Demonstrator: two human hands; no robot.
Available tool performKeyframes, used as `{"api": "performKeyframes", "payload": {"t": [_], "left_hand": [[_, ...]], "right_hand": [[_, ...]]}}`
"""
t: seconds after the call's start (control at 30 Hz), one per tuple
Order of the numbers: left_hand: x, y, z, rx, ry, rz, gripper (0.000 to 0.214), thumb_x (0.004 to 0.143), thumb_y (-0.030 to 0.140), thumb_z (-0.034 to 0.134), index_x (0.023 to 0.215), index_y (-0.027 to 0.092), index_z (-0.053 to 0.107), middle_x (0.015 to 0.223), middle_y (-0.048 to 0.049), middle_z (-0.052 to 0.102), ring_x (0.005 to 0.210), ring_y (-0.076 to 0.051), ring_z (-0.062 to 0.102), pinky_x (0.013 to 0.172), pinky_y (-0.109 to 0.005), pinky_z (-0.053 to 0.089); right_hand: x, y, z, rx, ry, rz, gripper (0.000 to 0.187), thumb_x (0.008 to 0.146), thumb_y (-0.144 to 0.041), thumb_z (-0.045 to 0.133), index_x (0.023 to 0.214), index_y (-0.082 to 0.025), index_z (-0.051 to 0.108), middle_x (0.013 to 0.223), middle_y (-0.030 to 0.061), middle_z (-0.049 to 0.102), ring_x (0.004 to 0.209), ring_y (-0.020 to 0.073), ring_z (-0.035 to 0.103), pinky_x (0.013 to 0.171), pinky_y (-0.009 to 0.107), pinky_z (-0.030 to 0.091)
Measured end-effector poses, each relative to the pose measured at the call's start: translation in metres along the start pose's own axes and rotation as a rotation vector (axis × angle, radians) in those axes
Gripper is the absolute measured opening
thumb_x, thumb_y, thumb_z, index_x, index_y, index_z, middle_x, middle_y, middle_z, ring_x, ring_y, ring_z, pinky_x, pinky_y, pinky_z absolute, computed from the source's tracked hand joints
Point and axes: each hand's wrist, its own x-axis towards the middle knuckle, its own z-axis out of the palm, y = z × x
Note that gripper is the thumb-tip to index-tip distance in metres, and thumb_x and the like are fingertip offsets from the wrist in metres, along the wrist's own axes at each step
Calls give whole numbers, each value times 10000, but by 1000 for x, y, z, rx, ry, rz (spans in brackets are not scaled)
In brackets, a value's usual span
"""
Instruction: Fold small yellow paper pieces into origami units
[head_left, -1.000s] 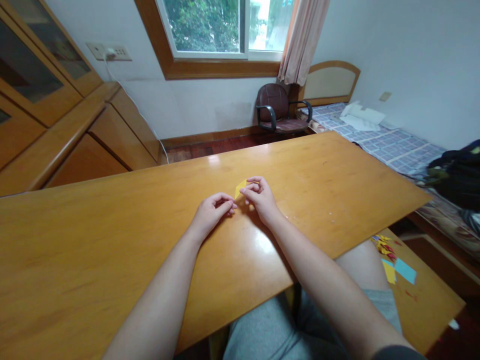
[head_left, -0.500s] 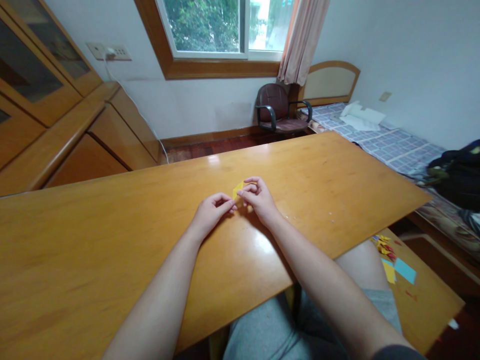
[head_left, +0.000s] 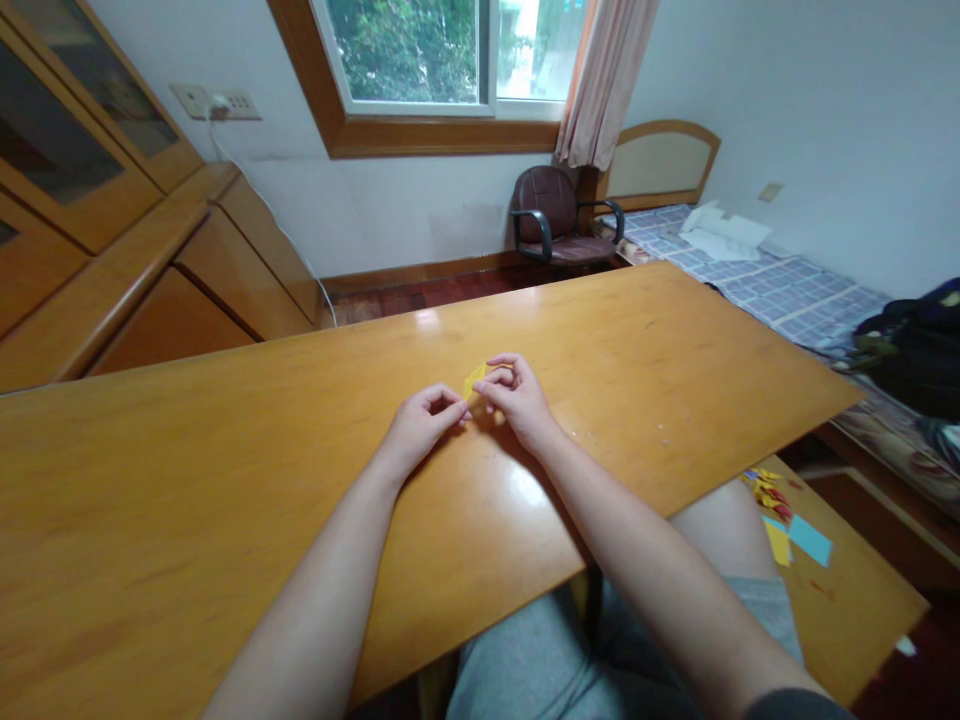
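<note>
A small piece of folded yellow paper (head_left: pixel 472 381) is held just above the wooden table (head_left: pixel 225 480), near its middle. My left hand (head_left: pixel 426 422) pinches its lower left corner between thumb and forefinger. On the other side my right hand (head_left: pixel 515 398) grips the paper between thumb and fingers, its upper fingers curled over. The fingers cover part of the paper, so its full folded shape cannot be made out.
On a lower wooden surface (head_left: pixel 862 610) at the right lie several small folded yellow and red paper pieces (head_left: pixel 769 493), a yellow sheet (head_left: pixel 778 543) and a blue sheet (head_left: pixel 811 541). A brown armchair (head_left: pixel 551 220) and a bed (head_left: pixel 795 290) stand beyond the table.
The yellow paper has tilted very slightly between the fingers, and my left fingertips have shifted a touch to the left. Otherwise both hands keep their place.
</note>
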Motion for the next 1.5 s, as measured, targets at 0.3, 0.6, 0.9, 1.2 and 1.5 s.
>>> {"api": "performKeyframes", "payload": {"t": [0.3, 0.6, 0.9, 1.2, 1.5], "left_hand": [[0, 1, 1, -56, -18, 6, 311, 742, 467, 749, 782, 174, 652, 754, -28, 702, 680, -156, 631, 679, -273, 490], [1, 1, 0, -29, -10, -14, 337, 728, 489, 758, 725, 168, 655, 727, -34, 709, 661, -152, 621, 676, -274, 478], [1, 3, 0, -60, -3, -21, 303, 719, 449, 770, 715, 170, 651, 708, -28, 708, 645, -146, 617, 662, -272, 467], [0, 2, 2, -149, 10, -41, 337, 695, 469, 787, 748, 165, 652, 733, -29, 716, 655, -146, 630, 657, -266, 488], [0, 7, 3, -131, 30, -41, 318, 694, 458, 772, 704, 166, 645, 685, -28, 706, 615, -139, 612, 628, -257, 469]], "right_hand": [[0, -1, 0, -7, -19, 0, 446, 681, -335, 797, 975, -225, 480, 672, -85, 634, 487, 81, 508, 508, 219, 400], [0, 2, -1, -31, -65, -6, 428, 713, -365, 780, 985, -222, 482, 662, -90, 628, 476, 74, 520, 505, 213, 402], [-2, -2, 1, -28, -71, -14, 434, 721, -393, 771, 989, -232, 470, 664, -96, 616, 447, 70, 503, 476, 214, 389], [-1, 3, 0, -20, -97, 13, 446, 726, -375, 769, 1028, -225, 477, 679, -90, 639, 467, 77, 527, 488, 216, 415], [1, 7, 0, -31, -108, 26, 449, 699, -332, 782, 1038, -226, 507, 799, -63, 621, 520, 65, 554, 507, 211, 448]]}}
